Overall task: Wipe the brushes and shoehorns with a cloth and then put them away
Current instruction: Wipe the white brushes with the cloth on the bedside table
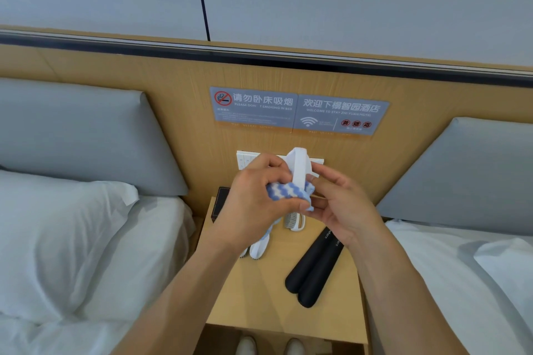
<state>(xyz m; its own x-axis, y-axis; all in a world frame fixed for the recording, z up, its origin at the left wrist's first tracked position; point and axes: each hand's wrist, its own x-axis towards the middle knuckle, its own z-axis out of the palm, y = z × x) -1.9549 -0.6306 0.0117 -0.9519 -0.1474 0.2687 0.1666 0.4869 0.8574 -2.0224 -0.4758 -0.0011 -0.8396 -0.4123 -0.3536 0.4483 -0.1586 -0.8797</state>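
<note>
My left hand grips a blue-and-white striped cloth wrapped around the lower part of a white brush, which stands upright above the nightstand. My right hand holds the brush from the right, fingers curled behind it. On the wooden nightstand lie two black shoehorns side by side, a white brush with its bristles showing, and another white brush partly hidden under my left wrist.
A dark box stands at the nightstand's back left against the wooden headboard panel. White beds with pillows flank the nightstand. A switch plate and two grey signs are on the wall behind. Two white shoes show below.
</note>
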